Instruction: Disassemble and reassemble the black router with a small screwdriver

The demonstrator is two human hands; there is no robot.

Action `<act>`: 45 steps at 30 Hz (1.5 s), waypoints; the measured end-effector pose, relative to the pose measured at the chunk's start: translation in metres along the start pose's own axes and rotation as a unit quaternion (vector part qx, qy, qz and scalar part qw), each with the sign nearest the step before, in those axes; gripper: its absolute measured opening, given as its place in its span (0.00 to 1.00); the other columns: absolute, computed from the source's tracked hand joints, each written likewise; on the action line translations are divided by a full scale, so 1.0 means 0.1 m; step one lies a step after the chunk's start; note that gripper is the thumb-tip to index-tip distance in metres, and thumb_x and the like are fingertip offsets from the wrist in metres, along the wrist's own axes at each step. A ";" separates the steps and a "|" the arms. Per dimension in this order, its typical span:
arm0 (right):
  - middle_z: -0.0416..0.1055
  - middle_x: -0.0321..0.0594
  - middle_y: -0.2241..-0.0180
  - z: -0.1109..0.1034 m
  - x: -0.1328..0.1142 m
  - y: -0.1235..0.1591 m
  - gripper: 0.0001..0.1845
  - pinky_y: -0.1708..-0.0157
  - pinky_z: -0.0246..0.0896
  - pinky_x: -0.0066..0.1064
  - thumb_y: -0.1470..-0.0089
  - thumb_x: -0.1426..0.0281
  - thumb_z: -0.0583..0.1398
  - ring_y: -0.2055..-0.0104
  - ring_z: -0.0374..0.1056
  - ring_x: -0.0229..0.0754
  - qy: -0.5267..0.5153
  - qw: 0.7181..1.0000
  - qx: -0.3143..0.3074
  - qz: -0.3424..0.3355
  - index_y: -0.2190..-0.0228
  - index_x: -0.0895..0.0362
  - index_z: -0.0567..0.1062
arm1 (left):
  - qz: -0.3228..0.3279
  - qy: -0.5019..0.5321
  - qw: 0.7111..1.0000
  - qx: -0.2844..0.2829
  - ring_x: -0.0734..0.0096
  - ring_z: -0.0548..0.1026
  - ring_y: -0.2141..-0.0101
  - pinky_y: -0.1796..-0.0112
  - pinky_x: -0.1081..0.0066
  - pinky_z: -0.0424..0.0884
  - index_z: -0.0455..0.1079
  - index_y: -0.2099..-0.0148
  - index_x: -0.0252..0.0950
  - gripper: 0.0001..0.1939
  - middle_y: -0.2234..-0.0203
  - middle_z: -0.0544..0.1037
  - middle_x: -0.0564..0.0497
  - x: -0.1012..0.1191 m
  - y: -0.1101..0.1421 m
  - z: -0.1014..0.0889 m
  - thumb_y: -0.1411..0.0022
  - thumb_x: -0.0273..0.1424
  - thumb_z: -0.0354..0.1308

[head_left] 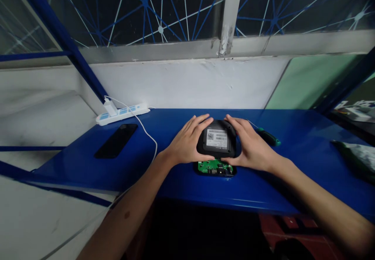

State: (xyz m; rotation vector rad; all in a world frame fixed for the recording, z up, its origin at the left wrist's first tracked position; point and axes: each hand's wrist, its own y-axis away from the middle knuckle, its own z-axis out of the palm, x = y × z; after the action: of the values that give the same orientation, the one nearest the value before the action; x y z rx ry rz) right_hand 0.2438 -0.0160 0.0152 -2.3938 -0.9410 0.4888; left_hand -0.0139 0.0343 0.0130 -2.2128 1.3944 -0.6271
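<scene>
Between my two hands is a black plastic device cover (pixel 217 138) with a white printed label and a square code. My left hand (pixel 189 141) grips its left side, thumb at the near edge and fingers along the far edge. My right hand (pixel 251 145) holds the right side in the same way. Beneath and nearer to me, a green circuit board (pixel 215 167) in a dark shell shows only its front part; the cover hides the rest. A screwdriver (pixel 268 136) with a black and green handle lies just beyond my right hand.
On the blue table (pixel 175 189), a black phone (pixel 116 141) lies at the left. Behind it is a white power strip (pixel 123 114) with a plugged-in charger (pixel 110 107), its white cable (pixel 143 127) trailing toward me. A shiny bag (pixel 356 156) lies at the right edge.
</scene>
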 end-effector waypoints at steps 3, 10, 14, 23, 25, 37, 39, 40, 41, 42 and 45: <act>0.58 0.62 0.38 -0.01 0.00 -0.01 0.63 0.43 0.62 0.61 0.53 0.53 0.68 0.37 0.57 0.66 0.009 1.000 0.006 -0.014 0.30 0.59 0.40 | 0.011 -0.009 1.000 -0.002 0.42 0.59 0.35 0.34 0.38 0.50 0.36 0.27 0.41 0.59 0.34 0.58 0.37 0.00 0.01 0.02 0.49 0.47 0.70; 0.60 0.61 0.38 -0.03 0.03 -0.02 0.63 0.43 0.61 0.61 0.53 0.51 0.67 0.39 0.59 0.65 0.025 0.999 0.021 -0.019 0.30 0.60 0.39 | 0.018 -0.012 0.999 0.047 0.40 0.62 0.38 0.40 0.37 0.59 0.40 0.29 0.41 0.57 0.37 0.60 0.36 -0.02 0.00 0.05 0.49 0.45 0.71; 0.59 0.60 0.36 -0.04 0.04 -0.02 0.64 0.44 0.61 0.62 0.52 0.51 0.67 0.38 0.59 0.66 0.026 0.999 0.027 -0.022 0.30 0.57 0.36 | 0.016 -0.012 0.998 0.057 0.41 0.62 0.39 0.41 0.39 0.60 0.41 0.30 0.43 0.55 0.37 0.59 0.37 -0.01 0.00 0.04 0.49 0.45 0.71; 0.59 0.58 0.36 -0.05 0.03 -0.03 0.65 0.45 0.60 0.64 0.53 0.50 0.67 0.39 0.60 0.68 0.021 0.999 0.023 -0.010 0.30 0.55 0.33 | 0.015 -0.034 0.997 0.061 0.39 0.61 0.38 0.39 0.35 0.51 0.35 0.31 0.49 0.56 0.36 0.57 0.39 -0.01 0.01 0.06 0.49 0.49 0.70; 0.59 0.58 0.36 -0.05 0.04 -0.03 0.65 0.45 0.60 0.64 0.53 0.50 0.67 0.39 0.59 0.67 0.021 0.999 0.023 -0.009 0.30 0.55 0.34 | 0.012 -0.035 0.998 0.059 0.39 0.61 0.38 0.39 0.35 0.51 0.34 0.31 0.49 0.56 0.36 0.57 0.39 -0.01 0.01 0.06 0.49 0.50 0.70; 0.60 0.58 0.39 -0.09 -0.02 0.00 0.68 0.42 0.59 0.63 0.57 0.46 0.67 0.39 0.60 0.67 -0.047 0.998 -0.040 0.026 0.30 0.56 0.37 | -0.037 0.041 0.998 -0.008 0.38 0.63 0.42 0.42 0.38 0.59 0.42 0.32 0.43 0.58 0.40 0.61 0.38 0.07 0.01 -0.04 0.56 0.51 0.71; 0.63 0.58 0.41 -0.10 -0.04 0.01 0.67 0.42 0.59 0.65 0.57 0.45 0.67 0.39 0.60 0.68 -0.063 0.993 -0.085 0.046 0.30 0.55 0.39 | -0.070 0.067 0.994 -0.053 0.38 0.63 0.43 0.43 0.38 0.61 0.44 0.32 0.41 0.58 0.42 0.63 0.38 0.10 0.02 -0.07 0.57 0.52 0.71; 0.64 0.58 0.41 -0.11 -0.05 0.01 0.66 0.42 0.58 0.66 0.57 0.45 0.67 0.39 0.61 0.68 -0.068 0.990 -0.109 0.054 0.30 0.56 0.40 | -0.084 0.077 0.991 -0.074 0.38 0.64 0.43 0.44 0.38 0.64 0.45 0.32 0.40 0.58 0.43 0.63 0.37 0.12 0.02 -0.08 0.57 0.52 0.71; 0.64 0.58 0.42 -0.11 -0.05 0.02 0.66 0.41 0.57 0.66 0.57 0.44 0.67 0.39 0.61 0.69 -0.070 0.987 -0.131 0.060 0.30 0.56 0.41 | -0.095 0.086 0.987 -0.094 0.38 0.64 0.44 0.46 0.38 0.66 0.46 0.32 0.40 0.57 0.43 0.64 0.37 0.13 0.02 -0.09 0.56 0.53 0.70; 0.65 0.59 0.42 -0.11 -0.05 0.02 0.65 0.41 0.56 0.67 0.56 0.44 0.66 0.40 0.62 0.69 -0.072 0.984 -0.148 0.063 0.30 0.57 0.42 | -0.104 0.094 0.984 -0.109 0.37 0.65 0.44 0.47 0.38 0.67 0.48 0.33 0.40 0.56 0.44 0.64 0.37 0.14 0.02 -0.09 0.56 0.53 0.70; 0.66 0.58 0.42 -0.09 -0.05 0.03 0.64 0.41 0.58 0.67 0.56 0.44 0.66 0.41 0.64 0.68 -0.084 0.979 -0.172 0.066 0.30 0.57 0.43 | -0.118 0.113 0.978 -0.132 0.39 0.68 0.47 0.52 0.39 0.72 0.50 0.33 0.42 0.54 0.47 0.66 0.39 0.15 0.03 -0.09 0.55 0.54 0.69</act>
State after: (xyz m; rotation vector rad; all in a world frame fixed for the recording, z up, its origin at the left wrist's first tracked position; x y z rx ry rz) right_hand 0.2467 -0.0248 0.0214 -2.7755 -1.0138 0.6296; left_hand -0.0153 0.0179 0.0205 -2.6134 1.4028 -0.8404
